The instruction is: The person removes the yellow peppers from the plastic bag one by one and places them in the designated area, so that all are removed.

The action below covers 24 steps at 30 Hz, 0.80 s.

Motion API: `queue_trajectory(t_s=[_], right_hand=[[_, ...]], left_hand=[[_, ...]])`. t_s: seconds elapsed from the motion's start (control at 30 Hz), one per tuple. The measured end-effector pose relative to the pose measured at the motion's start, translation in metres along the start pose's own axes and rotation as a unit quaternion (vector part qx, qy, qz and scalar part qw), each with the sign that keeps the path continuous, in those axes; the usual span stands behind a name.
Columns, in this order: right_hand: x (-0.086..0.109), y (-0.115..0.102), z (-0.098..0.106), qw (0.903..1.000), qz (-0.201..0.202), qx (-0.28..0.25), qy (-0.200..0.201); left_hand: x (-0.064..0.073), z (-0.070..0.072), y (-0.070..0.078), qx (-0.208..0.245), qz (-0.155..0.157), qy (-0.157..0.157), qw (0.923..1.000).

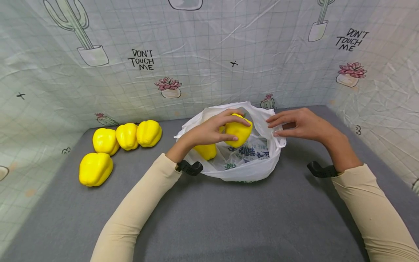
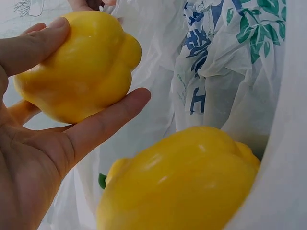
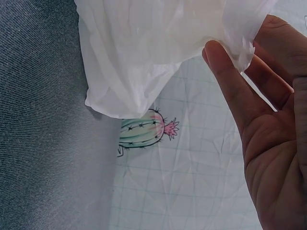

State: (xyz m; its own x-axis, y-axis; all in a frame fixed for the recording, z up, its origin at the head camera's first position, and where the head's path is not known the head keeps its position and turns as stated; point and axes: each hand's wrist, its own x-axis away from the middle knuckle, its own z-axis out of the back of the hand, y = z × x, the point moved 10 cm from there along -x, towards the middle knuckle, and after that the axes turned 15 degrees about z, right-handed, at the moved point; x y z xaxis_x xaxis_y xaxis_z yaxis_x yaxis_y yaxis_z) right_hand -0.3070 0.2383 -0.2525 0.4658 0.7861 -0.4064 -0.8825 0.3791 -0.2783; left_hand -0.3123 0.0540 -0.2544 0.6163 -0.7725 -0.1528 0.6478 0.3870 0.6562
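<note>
My left hand [image 1: 216, 127] grips a yellow bell pepper [image 1: 240, 131] over the mouth of a white plastic bag [image 1: 226, 174]. In the left wrist view the thumb and fingers wrap around this pepper's sides. Beneath it, another yellow bell pepper [image 2: 177, 182] lies inside the bag, a bit of green stem showing. My right hand [image 1: 299, 123] pinches the bag's right rim between thumb and fingers, and the right wrist view shows the thin plastic [image 3: 230, 33] held there. Blue and green print shows on the bag's inner wall.
Several yellow bell peppers [image 1: 104, 141] stand on the grey table [image 1: 229, 222] to the left of the bag. One of them [image 1: 95, 169] sits nearer the front. Behind the table hangs a backdrop [image 1: 209, 47] with cactus drawings.
</note>
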Motion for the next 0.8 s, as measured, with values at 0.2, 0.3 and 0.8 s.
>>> queue_trajectory(t_s=[0.2, 0.3, 0.8], right_hand=[[-0.001, -0.001, 0.001, 1.0, -0.004, -0.001, 0.0], [-0.002, -0.001, 0.001, 1.0, -0.004, -0.002, 0.001], [-0.003, -0.002, 0.001, 1.0, 0.002, 0.001, 0.002]], left_hand=[[0.004, 0.001, -0.002, 0.003, 0.01, -0.001, 0.9999], [0.005, 0.001, -0.003, 0.004, 0.012, 0.001, 0.9999], [0.027, 0.019, -0.002, 0.01, 0.023, 0.032, 0.9992]])
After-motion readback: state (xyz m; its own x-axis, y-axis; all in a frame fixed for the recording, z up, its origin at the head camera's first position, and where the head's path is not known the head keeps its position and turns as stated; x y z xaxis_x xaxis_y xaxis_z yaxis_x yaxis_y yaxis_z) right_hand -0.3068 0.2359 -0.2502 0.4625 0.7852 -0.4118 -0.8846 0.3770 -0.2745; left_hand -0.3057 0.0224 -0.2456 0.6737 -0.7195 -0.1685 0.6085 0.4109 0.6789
